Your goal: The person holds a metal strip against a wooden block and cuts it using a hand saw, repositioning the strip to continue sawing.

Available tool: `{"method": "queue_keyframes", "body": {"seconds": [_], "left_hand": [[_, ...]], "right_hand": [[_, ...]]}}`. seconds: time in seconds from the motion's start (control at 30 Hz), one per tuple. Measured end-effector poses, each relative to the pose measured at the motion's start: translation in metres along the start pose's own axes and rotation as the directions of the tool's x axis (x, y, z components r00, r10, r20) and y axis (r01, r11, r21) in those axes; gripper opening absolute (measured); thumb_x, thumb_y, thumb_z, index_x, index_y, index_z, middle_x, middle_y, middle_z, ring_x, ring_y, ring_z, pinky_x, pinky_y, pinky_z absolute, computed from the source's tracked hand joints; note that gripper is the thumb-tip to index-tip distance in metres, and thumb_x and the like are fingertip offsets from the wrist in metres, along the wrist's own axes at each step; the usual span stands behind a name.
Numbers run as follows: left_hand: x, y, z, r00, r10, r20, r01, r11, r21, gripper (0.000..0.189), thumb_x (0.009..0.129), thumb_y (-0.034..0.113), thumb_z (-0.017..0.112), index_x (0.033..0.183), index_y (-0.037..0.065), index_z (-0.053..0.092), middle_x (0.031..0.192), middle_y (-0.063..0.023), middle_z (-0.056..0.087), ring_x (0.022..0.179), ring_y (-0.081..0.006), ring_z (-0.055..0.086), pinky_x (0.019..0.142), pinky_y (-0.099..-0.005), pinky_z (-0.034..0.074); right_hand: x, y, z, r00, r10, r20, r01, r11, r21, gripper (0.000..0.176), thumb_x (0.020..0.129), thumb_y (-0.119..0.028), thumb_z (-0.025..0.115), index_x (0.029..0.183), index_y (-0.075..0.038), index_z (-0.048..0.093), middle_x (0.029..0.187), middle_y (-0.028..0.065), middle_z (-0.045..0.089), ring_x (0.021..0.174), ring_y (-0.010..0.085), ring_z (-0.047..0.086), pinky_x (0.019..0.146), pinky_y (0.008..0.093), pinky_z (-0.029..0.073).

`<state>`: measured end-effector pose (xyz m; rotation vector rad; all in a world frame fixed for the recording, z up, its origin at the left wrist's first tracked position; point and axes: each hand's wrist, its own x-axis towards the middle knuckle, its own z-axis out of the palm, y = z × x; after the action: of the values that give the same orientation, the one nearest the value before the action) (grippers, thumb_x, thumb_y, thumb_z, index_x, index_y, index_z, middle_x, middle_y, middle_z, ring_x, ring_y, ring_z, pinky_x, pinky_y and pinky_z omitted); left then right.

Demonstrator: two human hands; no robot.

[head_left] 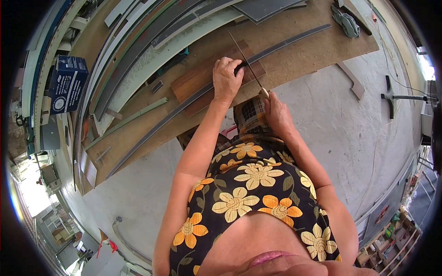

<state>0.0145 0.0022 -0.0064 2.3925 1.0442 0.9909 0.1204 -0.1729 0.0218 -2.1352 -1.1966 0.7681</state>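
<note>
My left hand is closed over a long grey strip, pressing it down on a brown wooden board. A small black piece shows by its fingertips; I cannot make out what it is. My right hand is wrapped round the pale handle of a hand saw, nearer to my body. Seen almost edge-on, the saw's thin blade lies across the strip, just right of my left hand. Whether it has cut into the strip is too fine to see.
The workbench carries stacked long panels on its far left side. A grey glove lies at the far right end. A blue box stands at left. Over the floor at right is a black T-shaped bar.
</note>
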Motion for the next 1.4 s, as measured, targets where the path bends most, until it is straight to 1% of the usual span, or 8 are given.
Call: {"method": "queue_keyframes", "body": {"seconds": [0.47,0.63,0.73,0.83,0.93,1.13,1.23,1.4], "left_hand": [[0.000,0.000,0.003,1.000,0.012,-0.027,-0.012,1.000,0.006,0.020,0.075,0.013,0.079,0.093,0.009,0.070,0.093,-0.0059,0.061,0.092,-0.0290,0.058,0.083,-0.0422,0.048],[0.001,0.003,0.000,0.999,0.027,-0.029,-0.027,1.000,0.011,0.020,0.075,0.009,0.079,0.092,0.006,0.070,0.090,-0.0073,0.062,0.089,-0.0292,0.059,0.080,-0.0411,0.050],[0.001,0.001,0.001,0.999,0.029,-0.022,-0.029,0.999,0.020,0.018,0.074,0.011,0.078,0.091,0.009,0.070,0.092,-0.0061,0.061,0.091,-0.0286,0.059,0.081,-0.0412,0.049],[0.001,0.001,0.001,1.000,0.024,-0.017,-0.024,0.999,0.024,0.017,0.075,0.012,0.078,0.090,0.010,0.071,0.093,-0.0054,0.061,0.091,-0.0282,0.058,0.082,-0.0412,0.049],[0.000,0.002,0.000,1.000,0.020,-0.019,-0.019,1.000,0.018,0.017,0.075,0.012,0.078,0.090,0.011,0.071,0.093,-0.0052,0.061,0.091,-0.0280,0.058,0.082,-0.0412,0.049],[0.001,0.003,0.000,1.000,0.007,-0.015,-0.007,1.000,0.017,0.017,0.075,0.013,0.078,0.090,0.011,0.071,0.093,-0.0050,0.061,0.092,-0.0280,0.058,0.082,-0.0412,0.049],[0.000,0.001,0.001,1.000,0.008,-0.014,-0.007,1.000,0.023,0.016,0.076,0.014,0.078,0.090,0.011,0.071,0.093,-0.0049,0.061,0.092,-0.0279,0.058,0.083,-0.0411,0.048],[0.001,0.002,0.001,1.000,0.017,-0.011,-0.017,0.999,0.030,0.017,0.076,0.015,0.078,0.090,0.011,0.071,0.093,-0.0046,0.061,0.092,-0.0274,0.058,0.082,-0.0410,0.049]], "right_hand": [[0.001,-0.003,-0.005,0.999,0.029,0.038,-0.027,0.999,-0.035,0.022,0.103,-0.023,0.048,0.105,-0.001,0.046,0.089,0.0330,0.064,0.087,0.0539,0.061,0.071,0.0587,0.046],[0.001,-0.004,-0.006,0.998,0.033,0.057,-0.030,0.998,-0.058,0.023,0.103,-0.024,0.047,0.104,0.000,0.046,0.089,0.0332,0.064,0.087,0.0540,0.061,0.072,0.0587,0.045],[0.001,-0.004,-0.004,1.000,0.010,0.020,-0.010,1.000,-0.019,0.020,0.103,-0.021,0.047,0.102,0.000,0.046,0.082,0.0344,0.061,0.083,0.0554,0.058,0.068,0.0596,0.044],[0.001,-0.001,-0.003,1.000,-0.013,0.003,0.013,1.000,-0.018,0.020,0.103,-0.021,0.047,0.103,-0.001,0.046,0.083,0.0345,0.061,0.084,0.0558,0.058,0.068,0.0598,0.044],[0.001,-0.009,-0.009,0.996,0.059,0.068,-0.056,0.997,-0.046,0.024,0.103,-0.024,0.046,0.104,0.001,0.045,0.089,0.0342,0.064,0.089,0.0544,0.060,0.073,0.0582,0.045],[0.003,-0.005,-0.008,0.996,0.050,0.071,-0.045,0.997,-0.065,0.024,0.103,-0.023,0.047,0.104,0.001,0.044,0.089,0.0344,0.064,0.089,0.0544,0.060,0.074,0.0584,0.045],[0.002,-0.002,-0.006,0.999,0.017,0.032,-0.016,0.999,-0.031,0.022,0.103,-0.022,0.048,0.104,-0.001,0.046,0.085,0.0348,0.062,0.085,0.0559,0.058,0.068,0.0596,0.044],[0.007,-0.005,-0.012,0.999,0.024,0.044,-0.022,0.998,-0.062,0.021,0.103,-0.022,0.047,0.104,-0.001,0.044,0.086,0.0348,0.062,0.084,0.0557,0.059,0.068,0.0590,0.044]]}}
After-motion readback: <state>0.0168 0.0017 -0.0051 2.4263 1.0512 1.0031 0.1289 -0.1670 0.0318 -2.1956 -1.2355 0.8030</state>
